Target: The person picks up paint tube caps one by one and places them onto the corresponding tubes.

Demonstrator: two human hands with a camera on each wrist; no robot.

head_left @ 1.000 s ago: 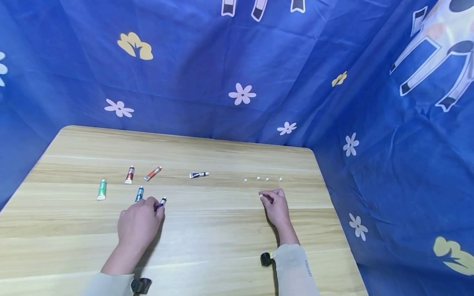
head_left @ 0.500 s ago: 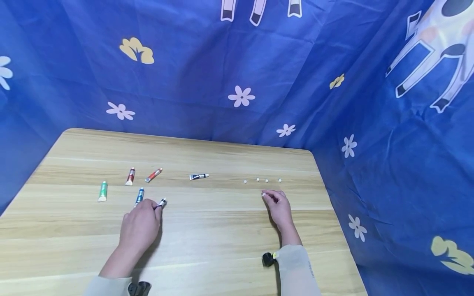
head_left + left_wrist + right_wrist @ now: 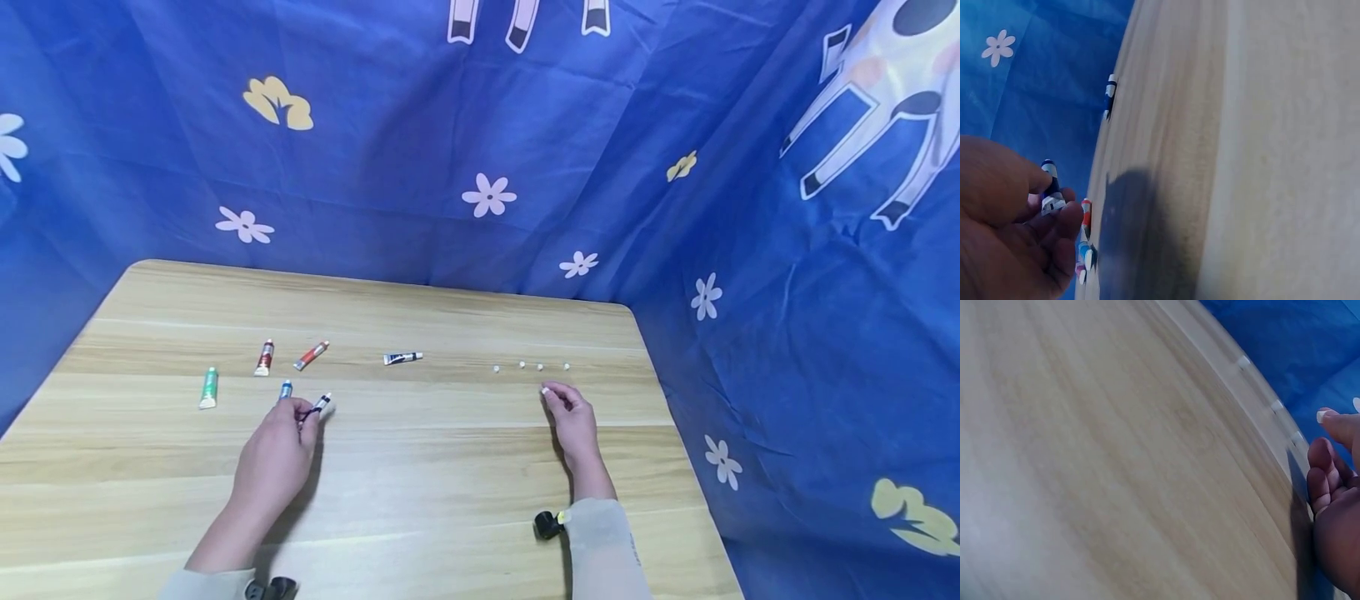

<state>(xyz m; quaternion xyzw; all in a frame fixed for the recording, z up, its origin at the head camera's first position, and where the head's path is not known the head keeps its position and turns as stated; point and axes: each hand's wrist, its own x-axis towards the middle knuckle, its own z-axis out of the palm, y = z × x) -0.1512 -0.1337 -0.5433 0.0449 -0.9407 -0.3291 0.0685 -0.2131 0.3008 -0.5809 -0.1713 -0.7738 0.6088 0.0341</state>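
My left hand (image 3: 273, 467) pinches a small dark purple paint tube (image 3: 1050, 178) between thumb and fingers. In the head view its white-and-dark end points up and to the right. A blue paint tube (image 3: 286, 390) lies just beyond these fingers, partly hidden by them. On the right side of the table, my right hand (image 3: 577, 427) holds a tiny white cap (image 3: 545, 391) at the tips of thumb and forefinger. That cap (image 3: 1320, 417) shows at the fingertips in the right wrist view too. Several similar white caps (image 3: 540, 367) lie in a loose row just beyond this hand.
To the left lie a green tube (image 3: 208, 388), a dark red tube (image 3: 264, 358) and an orange-red tube (image 3: 311, 356). A navy tube (image 3: 403, 357) rests near the middle of the wooden table (image 3: 450, 492). Blue patterned cloth (image 3: 390, 150) hangs behind and to the right.
The left hand has shifted slightly left with the purple tube, whose end has moved up and left. The right hand has moved a little to the right, still pinching the cap.
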